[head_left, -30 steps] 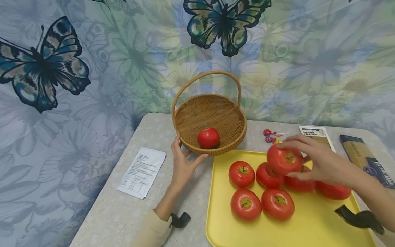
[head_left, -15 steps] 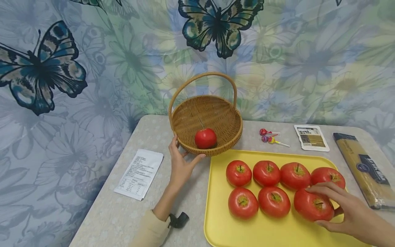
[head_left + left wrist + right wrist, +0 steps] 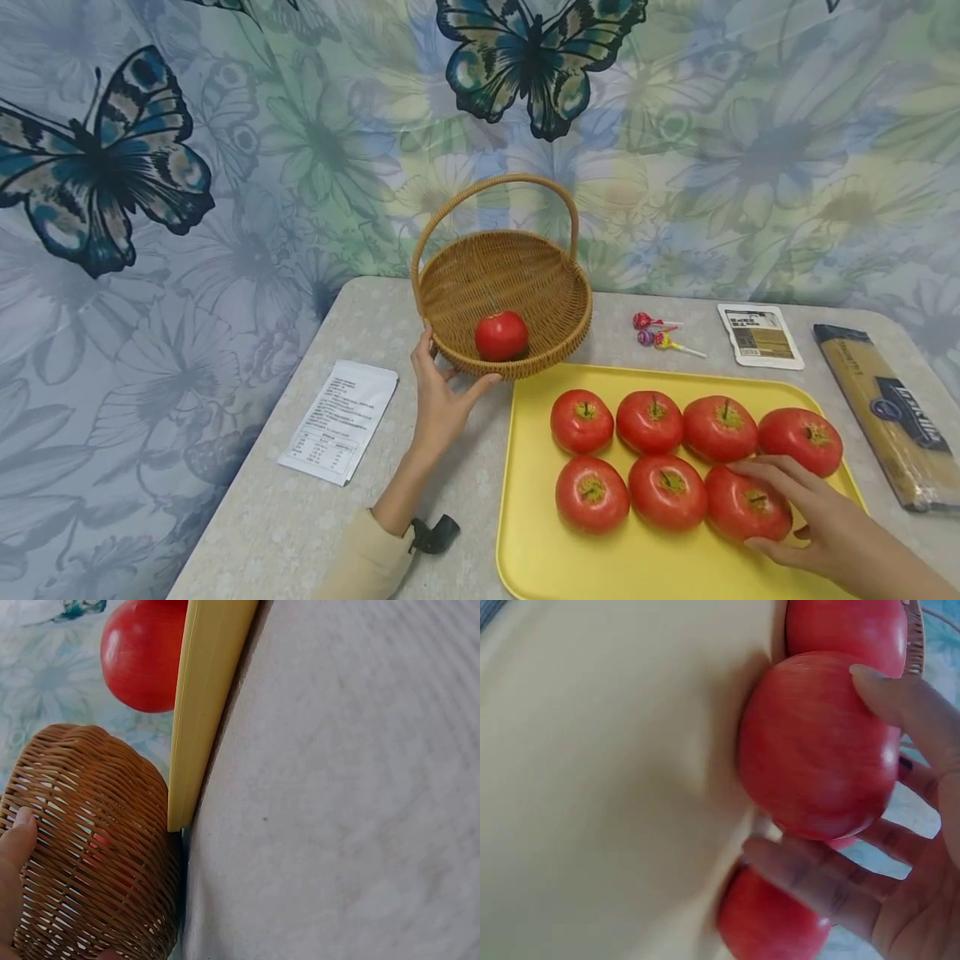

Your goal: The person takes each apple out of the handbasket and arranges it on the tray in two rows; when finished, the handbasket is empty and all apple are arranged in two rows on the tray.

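Red and glossy, with a pale speckled patch round its sunken stem end, the apple under the right hand lies on the yellow tray, at the right end of the tray's near row of three. The right hand's fingers curl over its top and its thumb wraps the near side, so the hand grips the apple; the right wrist view shows the same apple held between thumb and fingers, its skin finely streaked, another apple just beside it. On the tray, four more apples sit in the far row and two sit in the near row, close together and stem up.

Just beyond the tray's far left corner stands a woven wicker basket with an arched handle, one red apple inside it. The left hand holds the basket's near left rim, thumb on the wall and fingers round the outside; the left wrist view shows the basket touching the tray's corner.

Left of the tray lies a white printed packet. Beyond the tray's far edge lie three lollipops and a small white sachet; to the tray's right, a long packet of spaghetti.
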`<state>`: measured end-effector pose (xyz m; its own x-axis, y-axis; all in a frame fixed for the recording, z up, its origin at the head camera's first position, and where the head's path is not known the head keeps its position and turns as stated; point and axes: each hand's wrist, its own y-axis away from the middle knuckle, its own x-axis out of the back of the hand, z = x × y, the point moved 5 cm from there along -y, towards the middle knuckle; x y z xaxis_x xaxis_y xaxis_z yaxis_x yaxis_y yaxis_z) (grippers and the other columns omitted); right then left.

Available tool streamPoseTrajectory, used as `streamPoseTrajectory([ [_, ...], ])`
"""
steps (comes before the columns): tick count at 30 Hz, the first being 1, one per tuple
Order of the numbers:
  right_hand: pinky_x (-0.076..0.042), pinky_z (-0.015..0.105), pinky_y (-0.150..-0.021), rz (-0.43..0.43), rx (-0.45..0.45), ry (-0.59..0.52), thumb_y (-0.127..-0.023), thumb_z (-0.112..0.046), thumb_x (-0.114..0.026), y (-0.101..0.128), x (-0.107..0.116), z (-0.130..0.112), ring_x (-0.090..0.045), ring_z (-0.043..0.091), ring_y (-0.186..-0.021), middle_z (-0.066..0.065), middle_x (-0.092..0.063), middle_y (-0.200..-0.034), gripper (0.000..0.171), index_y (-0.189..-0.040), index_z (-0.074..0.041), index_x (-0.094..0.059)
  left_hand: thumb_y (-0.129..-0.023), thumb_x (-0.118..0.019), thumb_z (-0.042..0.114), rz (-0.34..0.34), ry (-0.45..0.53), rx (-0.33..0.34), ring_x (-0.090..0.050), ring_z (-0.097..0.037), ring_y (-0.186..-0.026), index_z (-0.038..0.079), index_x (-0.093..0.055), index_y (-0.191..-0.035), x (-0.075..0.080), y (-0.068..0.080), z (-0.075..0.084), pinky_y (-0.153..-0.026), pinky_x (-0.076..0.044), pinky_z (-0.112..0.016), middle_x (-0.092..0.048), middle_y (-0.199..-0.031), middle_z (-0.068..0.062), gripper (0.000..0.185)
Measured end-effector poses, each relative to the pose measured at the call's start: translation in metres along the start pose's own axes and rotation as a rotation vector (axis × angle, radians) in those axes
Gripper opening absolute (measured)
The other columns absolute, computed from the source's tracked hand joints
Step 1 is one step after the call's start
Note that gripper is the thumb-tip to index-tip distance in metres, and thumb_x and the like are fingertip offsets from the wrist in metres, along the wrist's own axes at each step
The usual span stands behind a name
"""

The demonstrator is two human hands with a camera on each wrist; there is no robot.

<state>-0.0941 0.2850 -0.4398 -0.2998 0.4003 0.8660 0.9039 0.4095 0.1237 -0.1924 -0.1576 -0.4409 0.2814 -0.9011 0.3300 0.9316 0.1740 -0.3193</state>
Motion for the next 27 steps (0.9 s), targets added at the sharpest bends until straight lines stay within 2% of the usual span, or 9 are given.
streamPoseTrajectory([
  [3,-0.06,0.036,-0.071,-0.031,-0.019,0.092,-0.071,-0.063,-0.075,0.001,0.005,-0.007,-0.057,0.016,-0.1,0.003,-0.051,-0.13,0.077,-0.135,-0.026,-0.053,-0.075,-0.084,0.041,0.001,-0.003,-0.002,-0.022,-0.033,-0.146,0.015,-0.005,-0.157,0.001,0.0,0.001,-0.098,-0.051,-0.047,-0.016,-0.155,-0.017,0.117],
  [6,-0.059,0.045,-0.072,0.015,0.036,0.174,-0.069,-0.063,-0.077,-0.002,0.019,-0.019,-0.061,0.025,-0.101,0.003,-0.054,-0.129,0.079,-0.135,-0.025,-0.054,-0.075,-0.084,0.042,-0.002,-0.002,0.004,-0.021,-0.03,-0.146,0.015,-0.004,-0.157,0.001,0.0,0.002,-0.098,-0.051,-0.046,-0.016,-0.156,-0.017,0.118],
  [9,-0.059,0.042,-0.07,0.129,0.178,0.236,-0.067,-0.053,-0.084,-0.015,0.043,-0.041,-0.06,0.026,-0.104,0.002,-0.056,-0.127,0.078,-0.135,-0.025,-0.056,-0.075,-0.084,0.042,0.0,-0.003,0.002,-0.021,-0.029,-0.146,0.015,-0.004,-0.156,0.002,0.0,0.002,-0.098,-0.05,-0.047,-0.015,-0.156,-0.017,0.117],
  [12,-0.059,0.042,-0.074,0.201,0.343,0.241,-0.068,-0.041,-0.088,-0.04,0.067,-0.072,-0.058,0.024,-0.11,0.0,-0.056,-0.13,0.076,-0.136,-0.028,-0.056,-0.075,-0.084,0.043,0.005,-0.005,0.0,-0.022,-0.029,-0.146,0.015,-0.005,-0.156,0.004,-0.001,0.001,-0.098,-0.051,-0.047,-0.016,-0.156,-0.017,0.117],
  [16,-0.056,0.047,-0.087,0.202,0.523,0.176,-0.073,-0.03,-0.087,-0.092,0.086,-0.117,-0.053,0.022,-0.123,-0.002,-0.052,-0.138,0.074,-0.139,-0.03,-0.053,-0.075,-0.084,0.043,0.004,-0.015,0.01,-0.023,-0.028,-0.146,0.015,-0.005,-0.156,0.004,-0.001,0.0,-0.098,-0.051,-0.046,-0.017,-0.155,-0.017,0.117],
  [20,-0.052,0.048,-0.095,0.097,0.645,0.062,-0.082,-0.033,-0.08,-0.16,0.084,-0.154,-0.048,0.023,-0.129,0.001,-0.049,-0.141,0.066,-0.141,-0.026,-0.051,-0.075,-0.084,0.041,0.004,-0.004,0.012,-0.024,-0.027,-0.145,0.016,-0.006,-0.156,0.004,-0.001,-0.001,-0.098,-0.051,-0.047,-0.017,-0.154,-0.017,0.116],
  [21,-0.051,0.047,-0.096,0.061,0.656,0.041,-0.084,-0.035,-0.078,-0.177,0.081,-0.162,-0.049,0.023,-0.127,0.003,-0.049,-0.14,0.065,-0.141,-0.026,-0.05,-0.075,-0.085,0.039,0.003,0.003,0.014,-0.023,-0.029,-0.145,0.016,-0.006,-0.156,0.004,-0.002,-0.001,-0.098,-0.05,-0.049,-0.017,-0.154,-0.017,0.116],
  [23,-0.049,0.047,-0.098,-0.02,0.649,0.008,-0.086,-0.039,-0.075,-0.212,0.072,-0.176,-0.049,0.023,-0.127,0.004,-0.048,-0.14,0.063,-0.142,-0.025,-0.05,-0.076,-0.085,0.031,-0.003,0.015,0.019,-0.023,-0.032,-0.145,0.014,-0.006,-0.156,0.005,0.0,0.009,-0.099,-0.049,-0.052,-0.017,-0.154,-0.018,0.114],
  [27,-0.045,0.05,-0.104,-0.162,0.587,-0.012,-0.088,-0.042,-0.072,-0.27,0.044,-0.192,-0.048,0.027,-0.127,0.008,-0.047,-0.139,0.064,-0.144,-0.024,-0.048,-0.078,-0.084,0.018,-0.015,0.031,0.032,-0.021,-0.042,-0.145,0.009,-0.005,-0.155,0.005,0.002,0.027,-0.1,-0.047,-0.055,-0.016,-0.154,-0.02,0.111],
])
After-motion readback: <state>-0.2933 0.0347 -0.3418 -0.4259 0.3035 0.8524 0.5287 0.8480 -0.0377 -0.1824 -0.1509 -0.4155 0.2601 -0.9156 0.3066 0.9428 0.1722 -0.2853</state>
